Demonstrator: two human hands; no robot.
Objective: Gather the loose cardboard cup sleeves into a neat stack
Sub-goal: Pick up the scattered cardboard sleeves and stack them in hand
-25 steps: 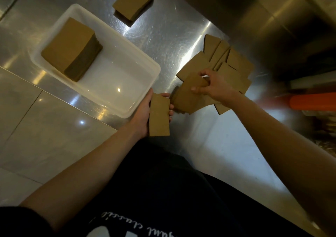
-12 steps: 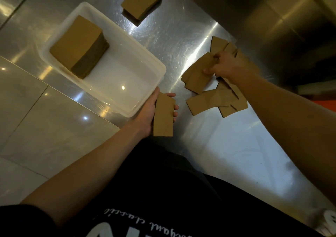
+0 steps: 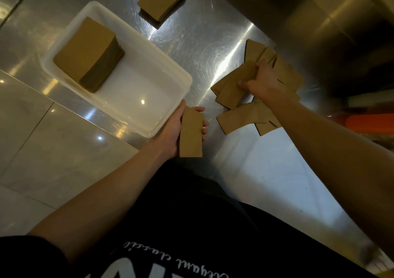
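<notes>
Since before, right hand (image 3: 261,79) has closed on loose sleeves (image 3: 238,119); left hand (image 3: 179,128) grips a stack (image 3: 190,133). Light, stiff, slippery card: pinch edges.

The person wears a black short-sleeved T-shirt (image 3: 191,224) with white cursive lettering (image 3: 174,258) and larger white block letters (image 3: 119,274) across the chest, its sleeve ending above the left elbow, both forearms and hands bare of any jewellery.

Brown flat cardboard sleeves (image 3: 249,118) fanned loosely, overlapping, toward the worktop's right edge, a small squared bundle (image 3: 190,134) held upright above its near edge
</notes>
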